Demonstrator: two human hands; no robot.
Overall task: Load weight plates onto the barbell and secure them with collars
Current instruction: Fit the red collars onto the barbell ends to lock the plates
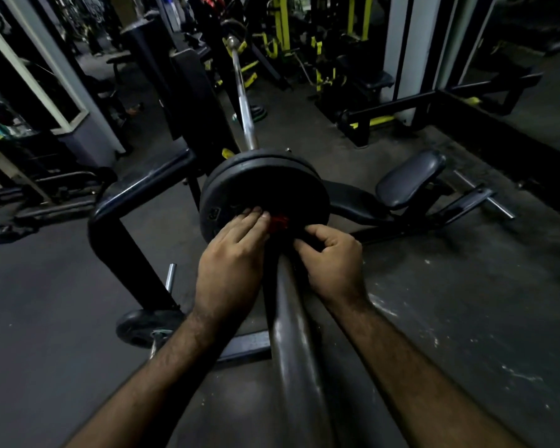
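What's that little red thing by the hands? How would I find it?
Start at the long silver barbell running away down the middle, and follow it toward you to the big round black weight plates. Just in front of the plates, between the left hand and the right hand, sits the red collar. It is the only bright red piece among dark metal.
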